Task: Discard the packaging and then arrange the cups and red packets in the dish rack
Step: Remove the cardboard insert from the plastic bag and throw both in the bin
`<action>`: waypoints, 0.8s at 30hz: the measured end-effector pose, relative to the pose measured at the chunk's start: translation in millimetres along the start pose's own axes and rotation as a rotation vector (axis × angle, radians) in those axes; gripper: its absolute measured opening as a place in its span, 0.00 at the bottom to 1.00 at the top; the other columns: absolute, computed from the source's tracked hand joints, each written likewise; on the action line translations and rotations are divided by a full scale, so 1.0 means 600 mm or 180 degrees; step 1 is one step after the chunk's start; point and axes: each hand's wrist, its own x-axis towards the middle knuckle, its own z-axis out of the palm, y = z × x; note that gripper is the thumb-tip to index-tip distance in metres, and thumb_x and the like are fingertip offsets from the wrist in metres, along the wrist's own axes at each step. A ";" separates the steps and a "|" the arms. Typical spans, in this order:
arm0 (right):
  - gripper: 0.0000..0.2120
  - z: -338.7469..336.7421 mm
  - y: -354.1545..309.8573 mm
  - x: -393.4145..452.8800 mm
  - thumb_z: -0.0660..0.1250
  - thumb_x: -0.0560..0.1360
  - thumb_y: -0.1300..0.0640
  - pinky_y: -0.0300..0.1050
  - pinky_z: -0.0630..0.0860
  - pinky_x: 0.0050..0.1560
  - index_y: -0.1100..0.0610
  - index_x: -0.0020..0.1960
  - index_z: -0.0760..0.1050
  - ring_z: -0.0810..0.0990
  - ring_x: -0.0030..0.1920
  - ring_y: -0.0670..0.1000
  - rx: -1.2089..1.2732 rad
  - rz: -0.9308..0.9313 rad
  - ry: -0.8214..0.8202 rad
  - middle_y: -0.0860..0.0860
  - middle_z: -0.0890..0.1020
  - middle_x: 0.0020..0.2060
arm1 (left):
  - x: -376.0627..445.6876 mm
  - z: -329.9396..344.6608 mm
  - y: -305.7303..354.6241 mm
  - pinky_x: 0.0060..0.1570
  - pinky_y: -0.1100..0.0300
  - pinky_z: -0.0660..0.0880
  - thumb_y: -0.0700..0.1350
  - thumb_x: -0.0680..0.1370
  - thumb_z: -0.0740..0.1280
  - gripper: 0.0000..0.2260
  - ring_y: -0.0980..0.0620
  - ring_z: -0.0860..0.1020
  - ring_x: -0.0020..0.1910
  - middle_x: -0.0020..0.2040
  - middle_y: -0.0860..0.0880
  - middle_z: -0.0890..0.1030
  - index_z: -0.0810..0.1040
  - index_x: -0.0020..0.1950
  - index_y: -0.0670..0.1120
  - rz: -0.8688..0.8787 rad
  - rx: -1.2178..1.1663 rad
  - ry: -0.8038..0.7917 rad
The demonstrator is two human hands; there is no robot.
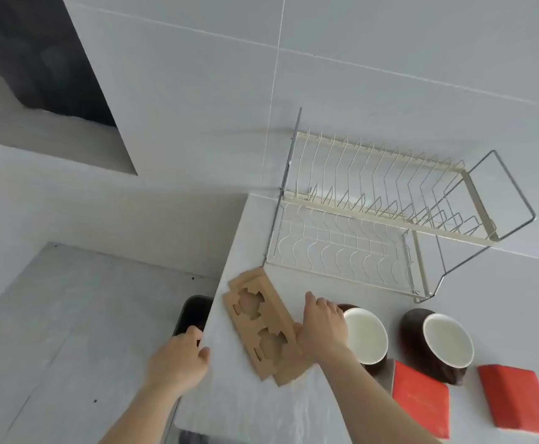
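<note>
A flat brown cardboard packaging insert [258, 325] with two round cut-outs lies on the white counter near its left edge. My right hand [324, 325] rests on the insert's right edge, fingers curled onto it. My left hand [178, 360] grips the counter's left edge. Two dark brown cups with white insides stand to the right: one [366, 336] touching my right hand, the other [447, 341] further right. Two red packets [420, 398] [515, 400] lie flat in front of the cups. The wire dish rack [374, 225] stands empty behind them.
A dark bin [194, 314] sits on the floor below the counter's left edge, just beyond my left hand. The tiled wall [358, 75] rises right behind the rack. The counter [252, 408] edge runs diagonally at left.
</note>
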 end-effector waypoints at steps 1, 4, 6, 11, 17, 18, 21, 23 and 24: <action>0.23 0.004 -0.003 0.005 0.64 0.75 0.53 0.50 0.70 0.61 0.58 0.67 0.65 0.75 0.60 0.58 0.0174 0.0007 -0.0069 0.55 0.77 0.58 | 0.003 0.005 -0.004 0.45 0.58 0.70 0.51 0.81 0.58 0.15 0.53 0.76 0.49 0.58 0.55 0.81 0.71 0.68 0.53 0.0010 -0.0041 -0.0074; 0.27 0.011 -0.019 0.013 0.64 0.74 0.62 0.51 0.74 0.56 0.58 0.72 0.63 0.76 0.60 0.59 0.0837 -0.0012 -0.0269 0.55 0.75 0.61 | 0.004 0.014 -0.004 0.47 0.59 0.70 0.48 0.83 0.57 0.15 0.53 0.74 0.49 0.63 0.53 0.79 0.70 0.69 0.53 -0.0092 -0.0301 -0.0215; 0.29 0.020 -0.028 0.017 0.63 0.74 0.64 0.51 0.75 0.56 0.57 0.74 0.62 0.76 0.61 0.59 0.1152 0.0019 -0.0374 0.55 0.75 0.62 | 0.005 0.021 -0.004 0.49 0.59 0.71 0.48 0.83 0.57 0.16 0.51 0.76 0.53 0.65 0.52 0.78 0.69 0.70 0.52 -0.0107 -0.0485 -0.0270; 0.29 0.036 -0.024 0.025 0.62 0.75 0.66 0.53 0.76 0.59 0.55 0.75 0.64 0.77 0.60 0.58 0.1418 0.0207 -0.0275 0.53 0.76 0.62 | 0.002 0.025 -0.008 0.44 0.61 0.70 0.47 0.80 0.64 0.17 0.55 0.75 0.48 0.55 0.55 0.77 0.69 0.69 0.53 -0.0040 -0.0502 -0.0060; 0.31 0.051 -0.017 0.026 0.64 0.73 0.69 0.52 0.75 0.58 0.56 0.74 0.62 0.75 0.61 0.60 0.1209 0.0322 -0.0204 0.57 0.72 0.63 | -0.006 0.028 -0.004 0.44 0.55 0.78 0.54 0.75 0.72 0.18 0.49 0.79 0.44 0.46 0.54 0.74 0.66 0.55 0.50 -0.0101 -0.0061 0.0024; 0.32 0.054 -0.019 0.027 0.65 0.73 0.68 0.51 0.74 0.58 0.56 0.74 0.60 0.74 0.61 0.60 0.1135 0.0325 -0.0207 0.58 0.72 0.62 | -0.008 0.029 -0.002 0.44 0.55 0.78 0.56 0.73 0.73 0.20 0.48 0.79 0.45 0.46 0.53 0.75 0.66 0.54 0.50 -0.0138 -0.0047 -0.0016; 0.32 0.060 -0.023 0.026 0.66 0.74 0.66 0.50 0.75 0.56 0.56 0.74 0.59 0.75 0.60 0.60 0.1084 0.0302 -0.0229 0.57 0.72 0.61 | -0.010 0.035 0.000 0.42 0.56 0.76 0.58 0.71 0.75 0.25 0.47 0.81 0.49 0.51 0.52 0.77 0.66 0.57 0.49 -0.0288 0.0054 -0.0120; 0.28 0.060 -0.025 0.027 0.67 0.77 0.60 0.50 0.76 0.53 0.56 0.73 0.60 0.76 0.59 0.60 0.1114 0.0316 -0.0190 0.57 0.73 0.61 | -0.009 0.038 -0.001 0.40 0.57 0.74 0.60 0.71 0.75 0.26 0.48 0.81 0.47 0.51 0.51 0.78 0.65 0.57 0.49 -0.0364 0.0155 -0.0130; 0.26 0.061 -0.024 0.028 0.66 0.78 0.56 0.50 0.76 0.53 0.56 0.72 0.61 0.76 0.59 0.59 0.1133 0.0319 -0.0130 0.56 0.73 0.61 | -0.009 0.039 -0.002 0.39 0.57 0.73 0.60 0.71 0.74 0.26 0.48 0.80 0.46 0.50 0.51 0.78 0.65 0.56 0.49 -0.0404 0.0169 -0.0134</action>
